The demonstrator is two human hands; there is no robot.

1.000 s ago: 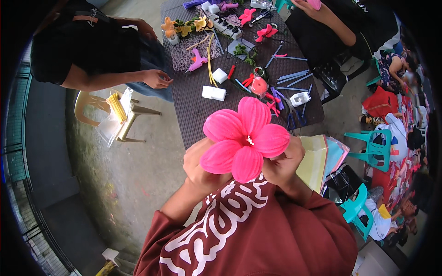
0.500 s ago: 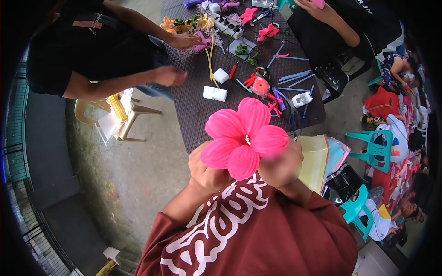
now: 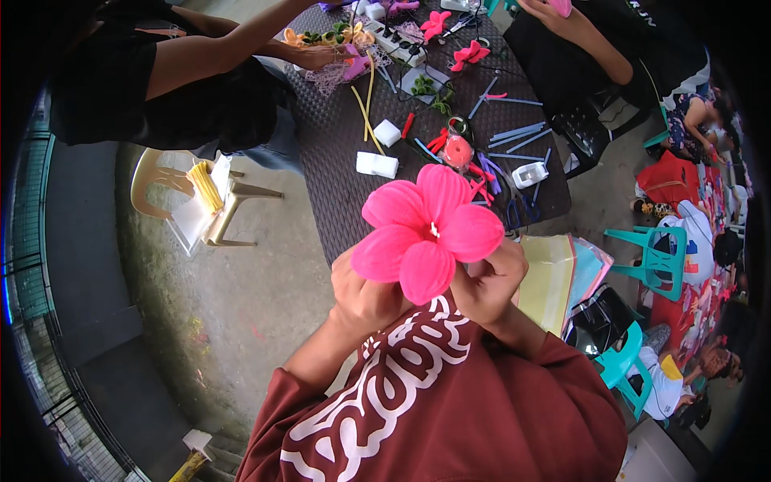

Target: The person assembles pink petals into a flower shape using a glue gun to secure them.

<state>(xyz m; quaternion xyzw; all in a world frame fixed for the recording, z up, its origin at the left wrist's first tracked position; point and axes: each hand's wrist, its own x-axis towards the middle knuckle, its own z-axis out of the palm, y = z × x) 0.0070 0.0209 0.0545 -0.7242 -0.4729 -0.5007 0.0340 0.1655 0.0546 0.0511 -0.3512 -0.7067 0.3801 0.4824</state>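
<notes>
A bright pink artificial flower [image 3: 428,234] with several ribbed, fuzzy petals and a small white centre faces up in front of my chest. My left hand [image 3: 360,291] is closed under its left petals, with the fingertips hidden behind them. Beneath the right petals my right hand [image 3: 496,277] is curled, its thumb pressed up against the back of the flower. The petals cover whatever stem the hands grip. Just beyond the flower is the near end of the dark woven-pattern table [image 3: 341,201].
White foam blocks [image 3: 377,165], a pink tape roll [image 3: 457,151], a white tape dispenser [image 3: 530,174] and blue sticks [image 3: 518,132] lie on the table. A power strip [image 3: 395,44] sits farther back. People work at both sides. A beige chair [image 3: 241,193] stands at left, plastic-wrapped sheets [image 3: 550,277] at right.
The flower has tipped slightly, and my right hand has shifted a little under it. At the left, the other person has leaned in and brought an arm over the orange flowers.
</notes>
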